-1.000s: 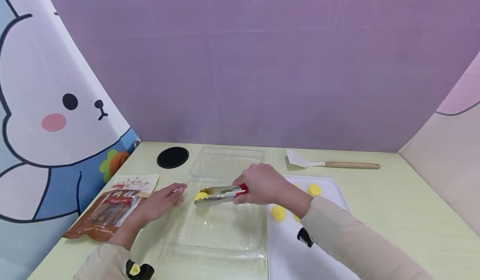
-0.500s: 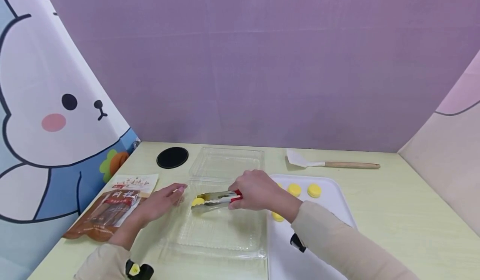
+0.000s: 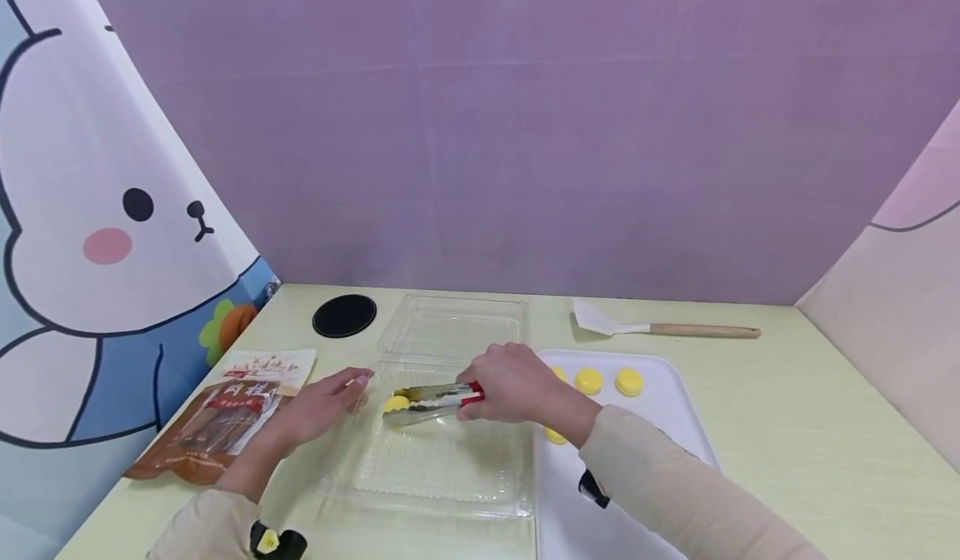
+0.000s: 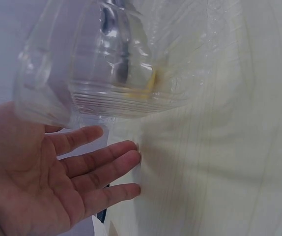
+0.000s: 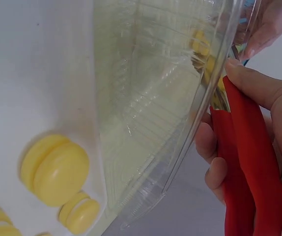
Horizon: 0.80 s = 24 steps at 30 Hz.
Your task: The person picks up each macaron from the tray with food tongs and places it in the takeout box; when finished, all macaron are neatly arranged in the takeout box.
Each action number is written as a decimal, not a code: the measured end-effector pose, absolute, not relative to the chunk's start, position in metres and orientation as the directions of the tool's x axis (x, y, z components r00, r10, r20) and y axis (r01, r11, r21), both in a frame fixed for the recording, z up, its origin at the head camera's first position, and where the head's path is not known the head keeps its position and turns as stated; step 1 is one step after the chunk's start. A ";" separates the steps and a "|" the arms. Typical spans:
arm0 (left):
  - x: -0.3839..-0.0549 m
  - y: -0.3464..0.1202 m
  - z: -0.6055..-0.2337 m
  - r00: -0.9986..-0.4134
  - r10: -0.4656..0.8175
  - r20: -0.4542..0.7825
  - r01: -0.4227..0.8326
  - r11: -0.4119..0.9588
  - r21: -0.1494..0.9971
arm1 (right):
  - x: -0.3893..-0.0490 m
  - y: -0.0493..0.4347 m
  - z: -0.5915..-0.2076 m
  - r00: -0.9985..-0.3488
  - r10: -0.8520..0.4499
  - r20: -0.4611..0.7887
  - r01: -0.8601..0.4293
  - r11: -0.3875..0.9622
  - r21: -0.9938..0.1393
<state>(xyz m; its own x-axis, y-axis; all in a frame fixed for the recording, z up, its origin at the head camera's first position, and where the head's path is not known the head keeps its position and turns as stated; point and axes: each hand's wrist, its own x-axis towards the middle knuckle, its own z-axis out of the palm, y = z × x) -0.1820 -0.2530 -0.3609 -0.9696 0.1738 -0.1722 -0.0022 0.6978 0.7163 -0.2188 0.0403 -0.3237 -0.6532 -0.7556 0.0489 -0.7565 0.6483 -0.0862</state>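
My right hand [image 3: 513, 385] grips the red handles of metal tongs [image 5: 249, 162] above a clear plastic clamshell box [image 3: 442, 472]. Between the tong tips, low inside the box at its left side, is a yellow macaron [image 3: 396, 405]. In the left wrist view the macaron shows only blurred through the box wall. My left hand [image 3: 326, 410] is at the box's left edge, its fingers [image 4: 106, 164] extended and spread below the wall; its thumb is mostly hidden there. More yellow macarons [image 5: 62, 169] lie on a white tray [image 3: 660, 418] to the right, partly hidden by the right arm.
The box's open lid [image 3: 453, 327] lies toward the back. A black round disc [image 3: 345, 316] is at the back left, and a brown food packet [image 3: 225, 418] lies by the left forearm. Behind the tray is a white spatula [image 3: 660, 328] with a wooden handle.
Over the last second my right hand has moved slightly left and nearer to me, carrying the tongs and macaron lower into the box. It barely moves in the latter half; the left hand stays put.
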 end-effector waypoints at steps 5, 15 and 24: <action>-0.182 -0.253 -0.360 -0.969 0.173 -0.177 -0.007 0.696 0.718 | -0.218 0.040 -0.325 -0.665 -0.746 0.037 -0.746 0.660 -0.084; -0.182 -0.251 -0.361 -0.971 0.164 -0.176 -0.011 0.699 0.715 | -0.213 0.051 -0.318 -0.695 -0.717 0.052 -0.717 0.687 -0.120; -0.184 -0.251 -0.362 -0.972 0.153 -0.180 -0.020 0.707 0.707 | -0.213 0.071 -0.309 -0.695 -0.711 0.105 -0.716 0.674 -0.182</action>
<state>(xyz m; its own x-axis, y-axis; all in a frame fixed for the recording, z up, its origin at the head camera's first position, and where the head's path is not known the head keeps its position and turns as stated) -0.1836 -0.2508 -0.3621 -0.9717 0.1531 -0.1801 -0.0195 0.7074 0.7066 -0.2127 0.0707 -0.3094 -0.6954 -0.7110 0.1046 -0.7162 0.6738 -0.1819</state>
